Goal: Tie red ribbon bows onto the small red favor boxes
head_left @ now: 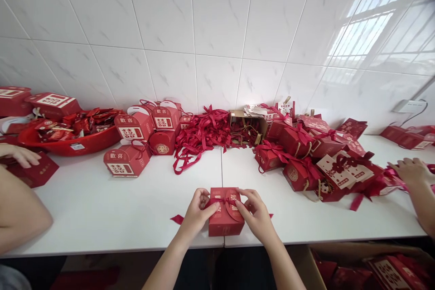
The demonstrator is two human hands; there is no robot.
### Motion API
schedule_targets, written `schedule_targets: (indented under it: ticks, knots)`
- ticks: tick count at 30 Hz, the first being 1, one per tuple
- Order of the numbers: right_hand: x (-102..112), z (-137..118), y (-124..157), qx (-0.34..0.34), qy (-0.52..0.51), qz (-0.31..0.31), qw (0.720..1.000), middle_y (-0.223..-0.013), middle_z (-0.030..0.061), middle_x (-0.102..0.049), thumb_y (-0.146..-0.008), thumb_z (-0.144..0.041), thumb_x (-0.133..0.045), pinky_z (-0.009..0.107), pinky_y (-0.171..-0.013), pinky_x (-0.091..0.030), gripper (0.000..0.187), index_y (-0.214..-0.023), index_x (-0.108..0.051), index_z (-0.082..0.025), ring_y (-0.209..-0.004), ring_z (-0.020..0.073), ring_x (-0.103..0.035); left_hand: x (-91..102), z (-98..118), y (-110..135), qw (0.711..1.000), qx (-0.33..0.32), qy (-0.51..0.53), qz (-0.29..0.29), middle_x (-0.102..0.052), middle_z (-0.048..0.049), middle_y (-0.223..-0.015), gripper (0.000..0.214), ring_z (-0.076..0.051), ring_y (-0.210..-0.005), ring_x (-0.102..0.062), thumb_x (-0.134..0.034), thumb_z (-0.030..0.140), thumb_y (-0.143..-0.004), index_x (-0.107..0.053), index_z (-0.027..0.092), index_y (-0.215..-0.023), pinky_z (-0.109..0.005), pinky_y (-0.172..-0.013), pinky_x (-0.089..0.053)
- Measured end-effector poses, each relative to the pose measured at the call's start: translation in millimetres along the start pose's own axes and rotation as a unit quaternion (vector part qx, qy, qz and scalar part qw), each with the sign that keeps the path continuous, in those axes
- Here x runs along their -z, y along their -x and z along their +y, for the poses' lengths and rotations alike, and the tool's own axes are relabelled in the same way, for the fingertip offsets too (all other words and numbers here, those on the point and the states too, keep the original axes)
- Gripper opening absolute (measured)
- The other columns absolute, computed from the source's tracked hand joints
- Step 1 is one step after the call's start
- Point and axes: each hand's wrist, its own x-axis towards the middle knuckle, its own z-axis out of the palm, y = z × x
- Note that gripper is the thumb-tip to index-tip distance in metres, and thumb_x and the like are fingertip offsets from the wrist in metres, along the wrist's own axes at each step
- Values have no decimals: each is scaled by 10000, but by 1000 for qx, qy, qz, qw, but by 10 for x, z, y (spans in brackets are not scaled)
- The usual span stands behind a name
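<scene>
A small red gift box stands on the white table in front of me, gold characters on its top flaps. A dark red ribbon crosses the top with a knot at the middle. My left hand pinches the ribbon on the left side of the box, and a tail of it sticks out beyond the wrist. On the other side, the fingers of my right hand are closed on the ribbon, the thumb against the box top. The exact grip of the fingertips is partly hidden.
Loose ribbons lie heaped by the wall beside a small carton. Untied boxes stand left, near a red basin of packets. Ribboned boxes pile up right. Co-workers' hands work at both sides.
</scene>
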Motion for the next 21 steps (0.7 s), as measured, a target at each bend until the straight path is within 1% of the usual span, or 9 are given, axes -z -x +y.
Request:
schedule_targets:
  ticks: [2, 4, 6, 8, 10, 13, 17, 19, 21]
  knots:
    - [5, 31, -26, -49, -26, -7, 998, -855, 26, -535, -835, -460, -575, 262, -553, -444, 366, -1081, -574, -189, -558, 108, -457, 23, 11, 7, 999, 17, -10, -28, -479, 56, -658, 333, -127, -619, -487, -659, 428, -708, -404, 215, -718, -236, -590, -402]
    - [23, 20, -47, -91, -36, -41, 994, -690, -26, -461, -820, -494, -581, 245, -534, -372, 317, -863, -549, -182, -557, 109, -406, 36, 25, 22, 998, 21, -43, -29, -414, 64, -593, 409, -111, -571, -430, -652, 461, -710, -347, 205, -617, -225, -556, -359]
    - [57, -22, -64, -120, -32, -81, 989, -599, -45, -375, -825, -528, -549, 246, -537, -311, 387, -661, -456, -190, -569, 112, -360, 44, 35, 38, 997, 16, -77, -18, -348, 70, -563, 466, -101, -548, -377, -648, 486, -708, -300, 205, -578, -221, -539, -321]
    - [100, -71, -81, -137, -31, -96, 985, -575, -49, -315, -821, -546, -534, 252, -533, -257, 453, -578, -379, -197, -567, 107, -301, 52, 38, 53, 995, 11, -100, -5, -311, 75, -558, 496, -97, -541, -340, -651, 505, -701, -272, 209, -579, -218, -530, -292]
    - [145, -111, -99, -141, -38, -89, 985, -575, -51, -287, -808, -546, -542, 256, -532, -229, 459, -565, -368, -197, -570, 106, -268, 61, 39, 65, 993, 12, -118, 4, -298, 76, -563, 515, -95, -542, -324, -653, 520, -696, -254, 213, -589, -216, -526, -275]
    - [205, -154, -124, -151, -49, -83, 984, -576, -51, -287, -788, -543, -561, 254, -527, -220, 437, -575, -409, -193, -571, 107, -257, 78, 41, 71, 989, 16, -146, 15, -287, 77, -566, 533, -96, -544, -316, -649, 544, -696, -242, 215, -595, -218, -524, -265]
    - [277, -228, -128, -161, -109, -98, 976, -568, -48, -320, -784, -520, -586, 253, -523, -220, 410, -584, -459, -186, -558, 104, -258, 122, 40, 62, 982, 9, -188, 13, -323, 72, -579, 500, -108, -553, -361, -619, 557, -723, -273, 215, -606, -231, -541, -310]
    - [314, -275, -118, -158, -156, -109, 969, -552, -46, -354, -804, -506, -581, 255, -526, -236, 393, -602, -489, -182, -542, 103, -273, 146, 53, 68, 975, -28, -219, 36, -425, 50, -652, 415, -140, -626, -458, -632, 528, -723, -367, 214, -661, -258, -601, -386]
    - [346, -322, -111, -147, -203, -116, 961, -540, -39, -391, -813, -483, -593, 259, -541, -269, 377, -609, -523, -175, -538, 106, -308, 147, 97, 89, 957, -106, -253, 90, -533, 4, -817, 327, -196, -802, -545, -662, 463, -714, -468, 217, -805, -316, -733, -445]
